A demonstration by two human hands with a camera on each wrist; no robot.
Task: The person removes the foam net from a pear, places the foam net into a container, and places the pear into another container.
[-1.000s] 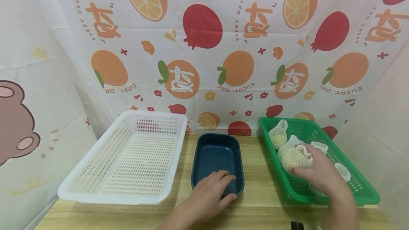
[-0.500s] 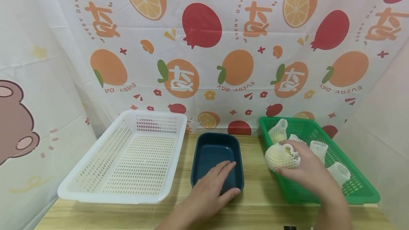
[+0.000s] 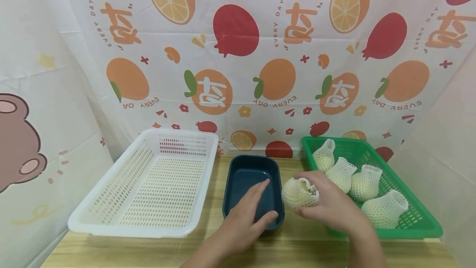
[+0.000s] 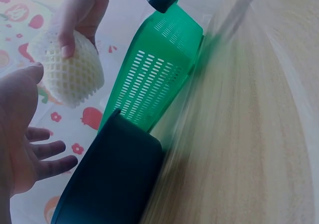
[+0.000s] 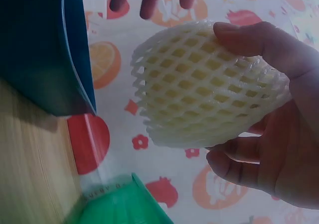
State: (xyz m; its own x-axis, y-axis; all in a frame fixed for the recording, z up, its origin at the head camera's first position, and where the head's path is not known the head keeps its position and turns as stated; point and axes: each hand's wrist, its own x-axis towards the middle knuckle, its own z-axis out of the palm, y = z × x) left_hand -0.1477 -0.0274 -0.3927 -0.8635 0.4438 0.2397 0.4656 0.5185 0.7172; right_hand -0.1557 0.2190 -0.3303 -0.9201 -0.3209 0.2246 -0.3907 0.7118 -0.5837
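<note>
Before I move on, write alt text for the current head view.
A right hand holds a netted item near a dark tub; the left hand is open over it. A green basket at right holds four more netted items; a white basket stands at left. A printed cloth hangs behind.

Foam net (image 5: 199, 87) looked matt, rough, open-mesh. Dark tray (image 3: 245, 179) was smooth, slightly glossy plastic; white basket (image 3: 148, 231) and green basket (image 3: 416, 232), perforated plastic. Counter (image 3: 141, 253) showed wood grain, backdrop (image 3: 245, 61) creased cloth.
</note>
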